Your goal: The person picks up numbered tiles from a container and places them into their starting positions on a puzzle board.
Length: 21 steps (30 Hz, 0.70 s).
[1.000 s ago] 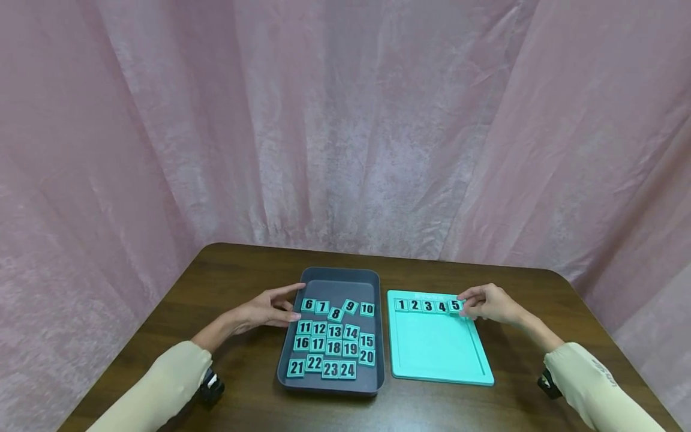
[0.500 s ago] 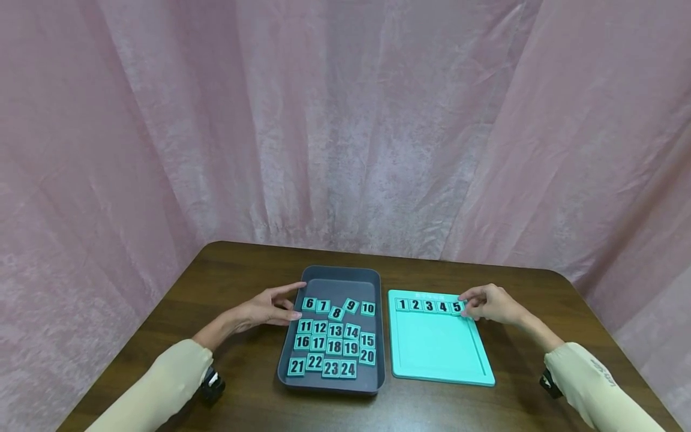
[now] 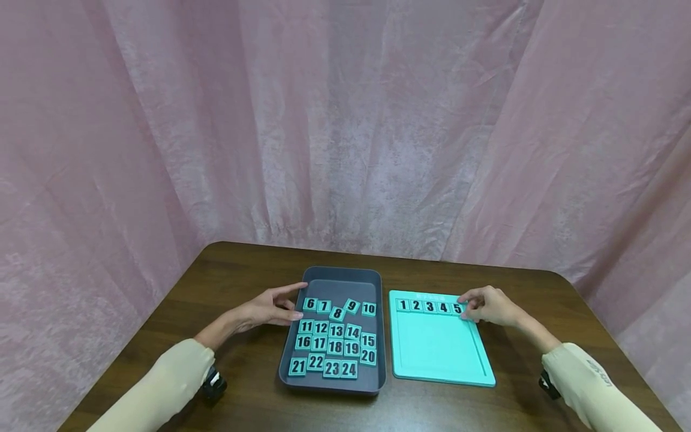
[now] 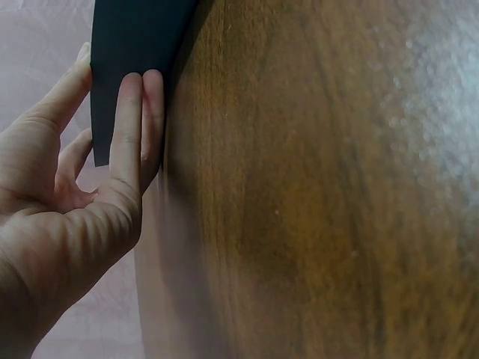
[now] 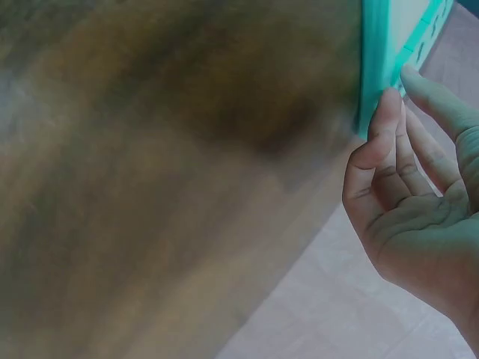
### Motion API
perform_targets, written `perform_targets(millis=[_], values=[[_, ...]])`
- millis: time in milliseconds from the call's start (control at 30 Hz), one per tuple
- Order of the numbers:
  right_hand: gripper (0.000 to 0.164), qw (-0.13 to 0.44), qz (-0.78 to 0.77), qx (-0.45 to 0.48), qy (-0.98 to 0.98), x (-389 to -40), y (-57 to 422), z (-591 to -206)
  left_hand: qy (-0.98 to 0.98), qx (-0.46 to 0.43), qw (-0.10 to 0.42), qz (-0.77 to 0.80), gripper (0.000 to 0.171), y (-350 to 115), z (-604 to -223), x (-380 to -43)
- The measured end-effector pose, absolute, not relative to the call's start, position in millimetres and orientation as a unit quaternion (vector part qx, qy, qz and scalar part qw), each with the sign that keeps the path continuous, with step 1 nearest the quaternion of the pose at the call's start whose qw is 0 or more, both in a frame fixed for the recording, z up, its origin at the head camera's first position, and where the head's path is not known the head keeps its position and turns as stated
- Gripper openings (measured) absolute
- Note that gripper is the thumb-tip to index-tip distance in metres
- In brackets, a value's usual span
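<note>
The right hand (image 3: 492, 306) seems to pinch the number 5 tile (image 3: 457, 308), with a finger at its top right corner and the thumb at its bottom right corner. The tile is at the right end of the top row on the blue-green board (image 3: 439, 354), next to tiles 1 to 4 (image 3: 429, 307). It looks small, flat and hard, so I think it is light and won't bend. It may be smooth and slide a bit. Its edges look like the best place to hold it. The board looks stiff too.

The left hand (image 3: 263, 311) is not gripping; its fingers lie against the side of the dark tray (image 3: 342, 286). That wall looks firm and good for steadying it. Tiles 6 to 24 (image 3: 336, 347) lie inside. Under everything is the brown table (image 3: 243, 396).
</note>
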State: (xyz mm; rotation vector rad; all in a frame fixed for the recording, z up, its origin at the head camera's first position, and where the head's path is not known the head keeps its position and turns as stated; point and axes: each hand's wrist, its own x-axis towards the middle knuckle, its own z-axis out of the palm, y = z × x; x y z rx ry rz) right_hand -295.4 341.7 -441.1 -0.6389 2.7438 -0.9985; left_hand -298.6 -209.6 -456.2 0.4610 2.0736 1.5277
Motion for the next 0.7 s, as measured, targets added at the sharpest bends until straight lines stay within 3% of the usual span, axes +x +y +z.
perform_targets(millis=[300,700], values=[[0.035,0.079,-0.318,-0.239,0.914,-302,318,-407,0.767,0.169,0.255,0.564,0.089,-209,-454,-297],[0.023,0.088,-0.299,-0.304,0.9,-313,219,-367,0.769,0.164,0.251,0.564,0.089,-207,-455,-297]])
